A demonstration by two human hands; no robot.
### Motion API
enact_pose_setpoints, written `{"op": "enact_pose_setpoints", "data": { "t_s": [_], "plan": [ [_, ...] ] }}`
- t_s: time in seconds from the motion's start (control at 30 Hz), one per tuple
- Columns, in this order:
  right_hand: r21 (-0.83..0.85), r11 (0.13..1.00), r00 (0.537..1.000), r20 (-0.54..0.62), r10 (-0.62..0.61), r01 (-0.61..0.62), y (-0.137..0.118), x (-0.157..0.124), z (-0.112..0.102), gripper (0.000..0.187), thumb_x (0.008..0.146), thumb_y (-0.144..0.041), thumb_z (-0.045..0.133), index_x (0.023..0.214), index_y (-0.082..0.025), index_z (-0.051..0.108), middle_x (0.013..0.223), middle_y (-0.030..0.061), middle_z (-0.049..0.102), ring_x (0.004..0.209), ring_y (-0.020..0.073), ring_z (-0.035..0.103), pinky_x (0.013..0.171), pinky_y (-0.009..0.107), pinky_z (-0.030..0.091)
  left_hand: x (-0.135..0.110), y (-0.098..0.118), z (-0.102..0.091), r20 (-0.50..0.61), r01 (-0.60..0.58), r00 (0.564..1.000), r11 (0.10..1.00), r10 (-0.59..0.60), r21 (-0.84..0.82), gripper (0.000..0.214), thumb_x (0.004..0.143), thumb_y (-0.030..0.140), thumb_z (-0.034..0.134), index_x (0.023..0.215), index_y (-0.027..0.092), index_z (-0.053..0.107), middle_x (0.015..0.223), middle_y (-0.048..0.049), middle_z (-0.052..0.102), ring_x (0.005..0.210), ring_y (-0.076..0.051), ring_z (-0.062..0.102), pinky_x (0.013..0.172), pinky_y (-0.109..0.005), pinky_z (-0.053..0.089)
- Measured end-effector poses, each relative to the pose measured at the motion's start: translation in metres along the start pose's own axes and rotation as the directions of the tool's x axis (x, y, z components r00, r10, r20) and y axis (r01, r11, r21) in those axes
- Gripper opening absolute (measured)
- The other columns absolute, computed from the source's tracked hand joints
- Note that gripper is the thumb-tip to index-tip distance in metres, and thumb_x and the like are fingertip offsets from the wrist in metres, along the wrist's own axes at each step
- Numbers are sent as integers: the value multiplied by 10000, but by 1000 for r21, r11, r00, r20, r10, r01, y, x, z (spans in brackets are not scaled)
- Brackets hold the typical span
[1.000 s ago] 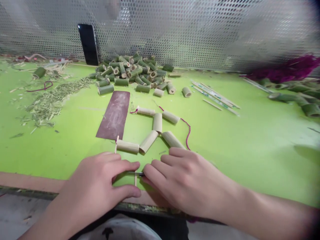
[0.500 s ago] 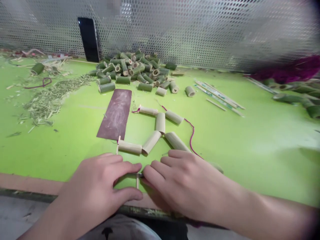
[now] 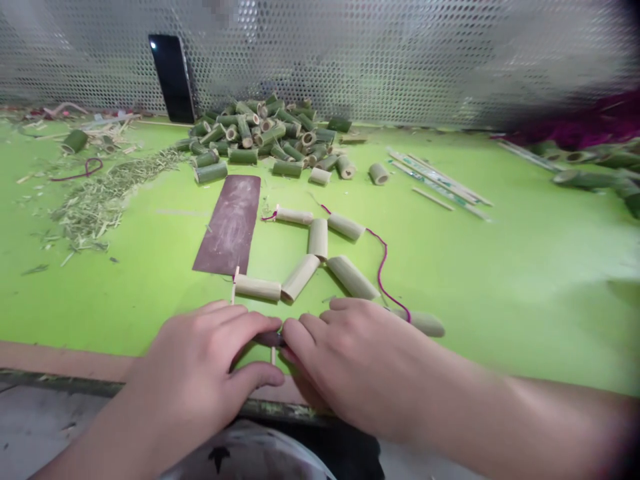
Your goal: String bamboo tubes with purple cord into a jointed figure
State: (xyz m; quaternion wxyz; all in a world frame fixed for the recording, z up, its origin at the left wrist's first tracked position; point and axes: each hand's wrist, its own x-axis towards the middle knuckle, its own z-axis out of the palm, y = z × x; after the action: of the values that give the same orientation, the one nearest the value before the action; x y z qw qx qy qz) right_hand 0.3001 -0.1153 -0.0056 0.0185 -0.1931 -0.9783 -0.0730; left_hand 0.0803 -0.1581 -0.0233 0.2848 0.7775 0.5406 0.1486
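Observation:
My left hand [image 3: 210,363] and my right hand [image 3: 357,357] meet close to the table's front edge. Between them a dark flat blade, seemingly a knife [image 3: 269,339], lies across a thin pale bamboo stick [image 3: 273,356]. My right hand is closed round one end of the knife, its grip hidden by the fingers. The left fingers curl over the other end, with the thumb stretched out near the stick. Just beyond lie peeled bamboo tubes [image 3: 257,287] joined in a branching figure, with a small peg at one end. A purple cord [image 3: 384,263] runs through tubes at the right.
Sandpaper [image 3: 227,227] lies left of the tubes. Behind are a heap of green bamboo pieces [image 3: 273,137] and a phone [image 3: 173,80] leaning on a perforated metal panel [image 3: 375,60]. Shavings [image 3: 100,200] spread at left; wrapped sticks [image 3: 435,177] and purple cord bundle [image 3: 590,123] lie right.
The knife has tilted so more of its dark flat side shows over the stick. My right hand has shifted slightly, uncovering more of the rightmost tube. The view has moved a little.

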Motion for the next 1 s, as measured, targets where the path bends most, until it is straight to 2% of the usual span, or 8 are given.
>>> {"op": "enact_pose_setpoints", "data": {
  "t_s": [0.2,0.33,0.43,0.67,0.8,1.0],
  "plan": [
    [25,1000,995,95,-9,7,3,4,0,199,940,-305,616,799,-206,515,596,-24,577,423,130,360,541,352,73,1,3,0,-31,-19,999,1000,19,12,267,881,265,767,1123,339,681,1082,65,747,974,-216,678,805,-356,500],
    [60,998,984,172,-39,29,8,7,-3,190,968,-265,562,796,-193,527,572,-8,583,424,113,319,554,342,78,2,5,-2,-45,-46,998,998,48,42,244,875,229,761,1086,327,685,989,49,710,931,-217,667,770,-348,491],
    [57,997,979,196,-52,42,8,9,-6,188,978,-259,546,805,-187,536,563,-7,584,417,112,312,553,339,83,0,6,-3,-47,-45,998,997,47,62,256,871,232,762,1094,336,691,994,36,670,889,-214,663,738,-342,485],
    [80,997,996,89,-19,12,4,1,-2,142,977,-239,559,841,-198,541,658,-3,634,504,156,475,558,348,136,-5,2,-2,-59,-62,996,996,66,60,254,875,237,749,1108,329,710,1009,12,656,894,-216,670,764,-343,506],
    [124,992,996,91,-4,-8,9,-7,1,122,969,-210,567,852,-195,536,651,-19,640,504,140,478,587,339,153,-5,-1,-2,-60,-44,997,997,48,62,272,878,258,747,1137,334,723,1050,5,673,930,-217,679,797,-340,520],
    [155,988,994,103,-27,11,14,-6,-1,113,975,-193,555,863,-189,539,662,-17,649,508,132,481,592,336,151,-3,0,-3,-52,-21,998,998,24,64,269,859,278,769,1125,320,755,986,11,685,864,-201,689,740,-316,520]
  ]
}}
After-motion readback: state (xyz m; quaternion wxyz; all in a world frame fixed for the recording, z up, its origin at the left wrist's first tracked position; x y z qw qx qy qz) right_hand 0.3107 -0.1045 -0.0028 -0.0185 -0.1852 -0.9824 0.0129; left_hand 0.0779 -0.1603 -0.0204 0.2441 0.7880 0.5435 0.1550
